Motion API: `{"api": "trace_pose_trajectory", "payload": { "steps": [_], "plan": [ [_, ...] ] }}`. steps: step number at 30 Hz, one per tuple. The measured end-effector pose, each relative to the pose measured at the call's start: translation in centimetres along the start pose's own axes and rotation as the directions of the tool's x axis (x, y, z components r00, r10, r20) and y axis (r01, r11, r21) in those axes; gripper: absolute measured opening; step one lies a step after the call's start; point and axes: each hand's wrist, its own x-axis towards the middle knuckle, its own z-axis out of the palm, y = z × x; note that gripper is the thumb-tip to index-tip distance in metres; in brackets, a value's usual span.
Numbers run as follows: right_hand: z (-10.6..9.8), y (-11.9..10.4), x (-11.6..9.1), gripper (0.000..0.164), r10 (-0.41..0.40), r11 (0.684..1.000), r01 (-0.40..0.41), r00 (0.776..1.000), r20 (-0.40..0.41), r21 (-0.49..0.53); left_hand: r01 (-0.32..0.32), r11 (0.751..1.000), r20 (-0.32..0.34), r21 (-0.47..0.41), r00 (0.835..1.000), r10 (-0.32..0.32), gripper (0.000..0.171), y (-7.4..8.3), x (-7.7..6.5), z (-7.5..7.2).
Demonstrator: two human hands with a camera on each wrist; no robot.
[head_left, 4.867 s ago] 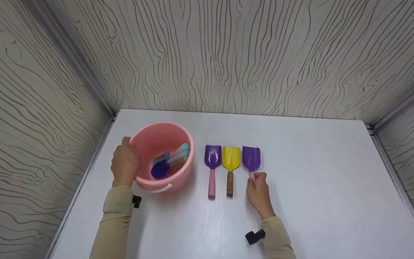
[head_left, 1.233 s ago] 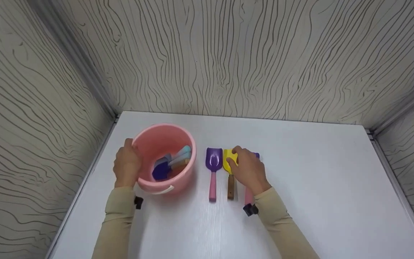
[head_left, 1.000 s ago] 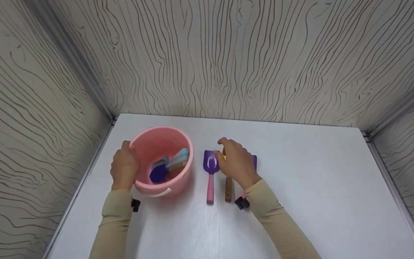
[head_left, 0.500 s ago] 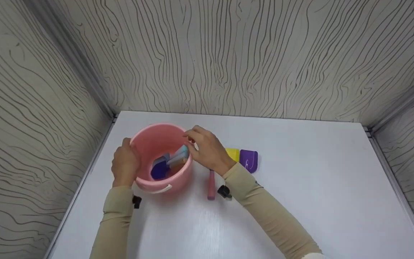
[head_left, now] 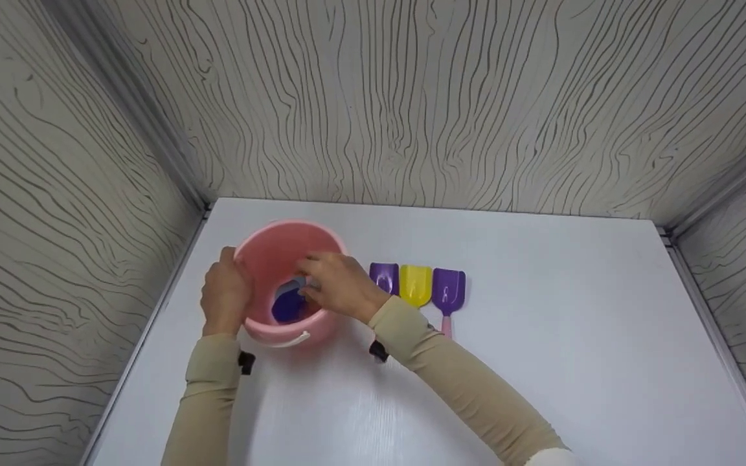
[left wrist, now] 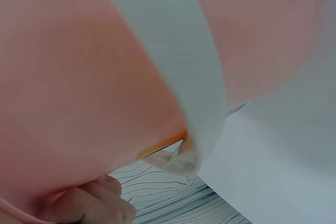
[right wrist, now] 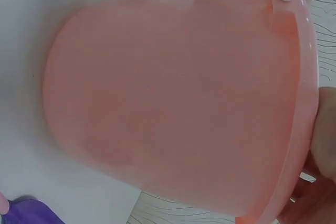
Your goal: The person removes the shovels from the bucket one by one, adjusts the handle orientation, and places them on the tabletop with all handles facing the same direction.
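Note:
My left hand (head_left: pixel 225 294) grips the left rim of a pink bucket (head_left: pixel 334 327), which leans slightly towards me. Over the bucket's right rim, my right hand (head_left: pixel 340 285) reaches inside with bent fingers. A dark blue toy shovel blade (head_left: pixel 287 307) and a grey-blue blade (head_left: pixel 290 285) lie in the bucket; their handles are mostly hidden behind the right hand. I cannot tell whether its fingers hold a handle. In the right wrist view, the right hand (right wrist: pixel 325 140) shows beyond the rim. The bucket's white carrying handle (left wrist: pixel 184 51) crosses the left wrist view.
To the bucket's right, three toy shovels lie side by side: a purple one (head_left: pixel 384 274), a yellow one (head_left: pixel 416 285) and another purple one (head_left: pixel 449 290). My right forearm covers some of their handles. Patterned walls (head_left: pixel 373 103) enclose the white table (head_left: pixel 574 310).
My right hand let go of the right purple shovel, now lying beside the yellow one. It moved left across the shovels and down into the bucket. My left hand stays on the rim.

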Motion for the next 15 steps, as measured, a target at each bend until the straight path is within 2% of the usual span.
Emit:
{"api": "trace_pose_trajectory", "payload": {
  "steps": [4,10,15],
  "plan": [
    [0.0,-0.5,1.0,0.033,-0.018,0.996,0.024,0.997,0.075,-0.082,0.006,1.000,0.003,0.003,1.000,-0.006,0.041,0.1,0.0,-0.1],
    [0.5,-1.3,2.1,0.037,0.006,0.999,0.003,0.984,0.179,-0.048,0.019,1.000,0.014,0.006,1.000,-0.019,0.041,-0.1,0.2,-0.2],
    [1.1,-1.8,2.8,0.041,0.011,0.994,0.011,0.978,0.210,-0.106,-0.010,1.000,-0.015,0.009,1.000,0.010,0.040,-0.1,0.1,0.0]
  ]
}}
